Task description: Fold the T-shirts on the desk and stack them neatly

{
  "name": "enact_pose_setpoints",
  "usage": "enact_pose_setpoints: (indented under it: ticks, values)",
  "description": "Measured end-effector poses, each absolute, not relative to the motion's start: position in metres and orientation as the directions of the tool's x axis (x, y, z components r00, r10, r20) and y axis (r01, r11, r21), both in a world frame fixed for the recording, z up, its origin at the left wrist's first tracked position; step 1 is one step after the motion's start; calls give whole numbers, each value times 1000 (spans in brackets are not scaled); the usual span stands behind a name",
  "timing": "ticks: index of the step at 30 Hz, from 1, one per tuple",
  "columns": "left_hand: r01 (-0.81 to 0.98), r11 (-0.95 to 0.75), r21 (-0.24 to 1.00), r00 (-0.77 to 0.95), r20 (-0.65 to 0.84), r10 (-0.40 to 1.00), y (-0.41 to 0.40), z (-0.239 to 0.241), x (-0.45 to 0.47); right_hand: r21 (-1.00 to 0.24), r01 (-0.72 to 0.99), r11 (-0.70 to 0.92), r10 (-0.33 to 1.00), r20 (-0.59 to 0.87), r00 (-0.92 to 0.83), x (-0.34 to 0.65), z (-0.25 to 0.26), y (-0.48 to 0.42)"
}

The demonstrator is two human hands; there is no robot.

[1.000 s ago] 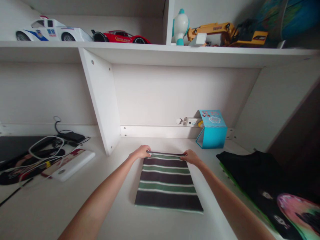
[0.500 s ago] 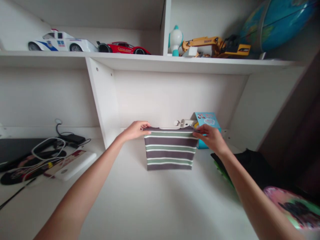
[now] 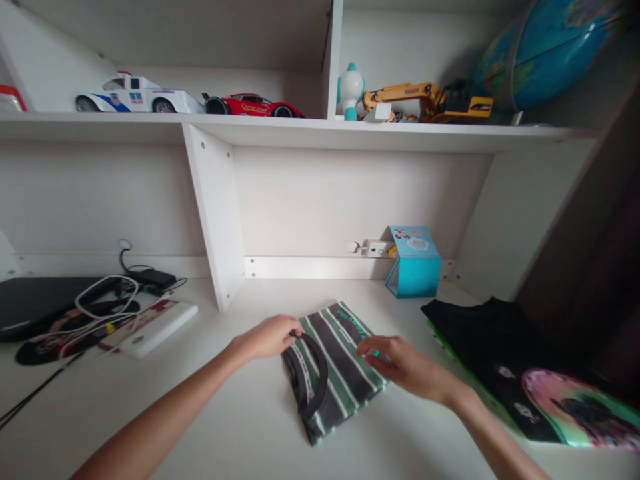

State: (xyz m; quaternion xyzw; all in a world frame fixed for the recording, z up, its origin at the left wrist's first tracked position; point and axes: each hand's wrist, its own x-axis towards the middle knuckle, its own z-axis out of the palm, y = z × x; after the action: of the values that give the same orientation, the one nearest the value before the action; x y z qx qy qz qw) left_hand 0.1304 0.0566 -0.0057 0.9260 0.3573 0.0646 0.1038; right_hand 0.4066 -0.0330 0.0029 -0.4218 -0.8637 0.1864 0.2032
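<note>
A folded striped shirt [image 3: 336, 373], dark grey with green and white bands, lies flat on the white desk [image 3: 240, 427], turned at an angle with its dark collar showing on top. My left hand [image 3: 265, 337] grips the shirt at its left edge by the collar. My right hand [image 3: 400, 365] rests on the shirt's right side, fingers curled over the fabric.
A pile of dark clothes with a pink-green print [image 3: 520, 367] lies at the right. A blue box [image 3: 414, 263] stands at the back wall. Cables, a charger and a white flat device [image 3: 150, 327] lie left of the white divider [image 3: 215, 213]. Toy cars, a digger and a globe sit on the shelf above.
The shirt hung upright between both hands half a second ago; now it lies flat on the desk, turned, collar side up. Both hands came down and nearer to me.
</note>
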Motion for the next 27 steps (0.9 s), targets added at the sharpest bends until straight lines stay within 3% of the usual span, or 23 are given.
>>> enact_pose_setpoints:
  ticks: [4,7,15,21,25,27]
  values:
    - [412,-858,307,889,71,453,-8,-10,171,-356,799,485,874,163,-458,423,-37,22]
    - [400,-874,277,910,-6,415,-31,-21,181,-314,844,435,899,109,-423,427,-62,36]
    - [619,-731,288,747,72,661,11,-39,131,-216,908,360,933,105,-345,402,-64,-31]
    - [775,-577,257,590,34,807,42,-49,116,-525,665,531,821,123,-558,381,-37,-70]
    - [823,-527,211,554,-90,828,36,-55,126,-375,853,361,931,201,-306,386,-51,-47]
    - [838,-509,195,536,-123,835,32,-59,128,-307,909,283,959,98,-265,387,-65,-36]
